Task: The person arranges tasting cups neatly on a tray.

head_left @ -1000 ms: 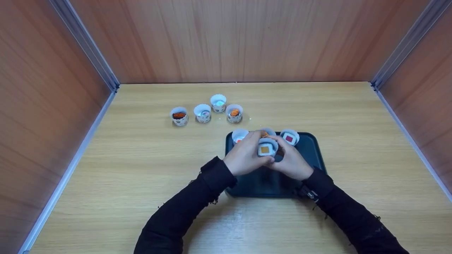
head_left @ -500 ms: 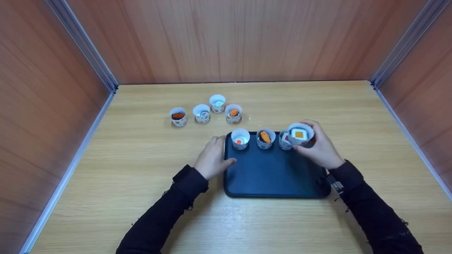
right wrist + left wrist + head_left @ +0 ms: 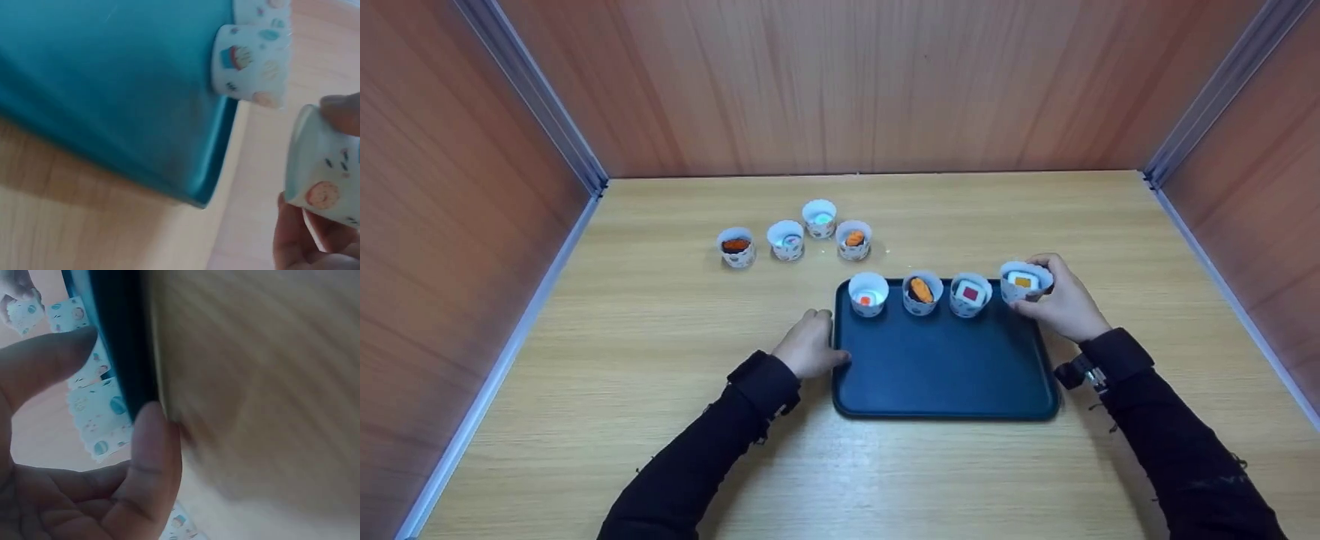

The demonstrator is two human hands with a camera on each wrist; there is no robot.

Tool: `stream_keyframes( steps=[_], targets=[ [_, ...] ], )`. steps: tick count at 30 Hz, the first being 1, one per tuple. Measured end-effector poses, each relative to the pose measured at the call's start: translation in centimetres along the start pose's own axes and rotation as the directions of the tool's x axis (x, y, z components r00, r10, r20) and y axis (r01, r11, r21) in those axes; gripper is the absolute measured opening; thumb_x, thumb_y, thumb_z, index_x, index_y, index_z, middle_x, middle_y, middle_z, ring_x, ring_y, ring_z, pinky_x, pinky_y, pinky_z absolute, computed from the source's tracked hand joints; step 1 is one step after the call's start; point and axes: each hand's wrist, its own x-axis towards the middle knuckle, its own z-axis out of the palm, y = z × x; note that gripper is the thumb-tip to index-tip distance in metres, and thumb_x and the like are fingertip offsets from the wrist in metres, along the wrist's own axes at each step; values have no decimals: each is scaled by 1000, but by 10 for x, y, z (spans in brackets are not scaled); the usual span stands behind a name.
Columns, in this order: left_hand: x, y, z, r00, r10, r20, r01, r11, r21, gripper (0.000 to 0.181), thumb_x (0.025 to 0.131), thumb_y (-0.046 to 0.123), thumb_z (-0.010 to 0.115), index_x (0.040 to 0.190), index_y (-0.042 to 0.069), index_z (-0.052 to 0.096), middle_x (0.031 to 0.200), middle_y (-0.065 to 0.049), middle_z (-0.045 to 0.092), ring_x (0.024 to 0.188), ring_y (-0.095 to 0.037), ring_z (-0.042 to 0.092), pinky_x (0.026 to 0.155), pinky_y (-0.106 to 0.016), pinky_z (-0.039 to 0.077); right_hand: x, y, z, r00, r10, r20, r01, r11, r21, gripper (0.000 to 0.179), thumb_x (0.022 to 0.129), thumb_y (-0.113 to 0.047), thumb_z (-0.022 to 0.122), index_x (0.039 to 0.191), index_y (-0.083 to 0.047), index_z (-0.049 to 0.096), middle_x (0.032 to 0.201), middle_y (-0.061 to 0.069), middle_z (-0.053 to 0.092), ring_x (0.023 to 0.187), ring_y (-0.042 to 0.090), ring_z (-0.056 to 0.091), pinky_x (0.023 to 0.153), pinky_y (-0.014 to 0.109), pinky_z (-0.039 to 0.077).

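Observation:
My right hand (image 3: 1069,300) grips a small printed paper cup (image 3: 323,174) by its side, at the tray's back right corner. Inside it lies a white piece with a yellow square (image 3: 1023,280). Across the dark tray (image 3: 937,367), my left hand (image 3: 808,345) grips the left rim, thumb over the top and fingers along the outer edge. Three cups line the tray's back edge: one with a red bit (image 3: 868,294), one with an orange-topped piece (image 3: 922,292), and one with a white piece marked by a dark red square (image 3: 970,295).
Behind the tray to the left stand several more paper cups, among them one with a red-orange piece (image 3: 736,248) and one with an orange piece (image 3: 853,240). Small crumbs lie beside them. Wood-grain panels (image 3: 870,90) wall in the table (image 3: 622,375) at the back and sides.
My hands have come apart from around the cup. The right has carried it rightward past the dark-red-square cup, which now stands straighter. The left has moved to the tray's left rim.

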Motion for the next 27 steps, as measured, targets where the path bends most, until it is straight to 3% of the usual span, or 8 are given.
stream_keyframes(
  steps=[7,17,23,27],
  targets=[
    [0,-6,2,996,89,1,-89,996,-4,58,82,14,75,131,-8,51,116,-21,57,102,-28,53,93,-42,48,12,7,6,994,54,91,-46,995,-92,63,83,-7,72,132,4,33,128,27,47,111,35,49,91,41,43],
    [1,-9,5,989,148,-8,-149,987,-65,51,80,6,71,127,-8,55,113,-19,60,104,-29,51,94,-43,45,22,9,10,982,80,173,-53,986,-156,60,82,-5,69,129,5,32,121,30,49,105,38,51,84,40,46],
    [1,-9,4,989,149,-11,-149,986,-69,50,80,5,70,125,-8,55,113,-20,60,105,-30,52,95,-44,46,24,7,12,979,98,181,-62,980,-192,62,83,-5,68,133,6,32,123,31,49,105,38,51,82,40,47],
    [0,-9,5,989,146,-10,-147,987,-64,50,80,4,69,126,-8,55,114,-20,60,105,-29,52,95,-43,46,22,7,12,982,85,168,-51,979,-200,64,83,-6,69,134,8,33,125,32,49,108,40,52,86,46,48]
  ],
)
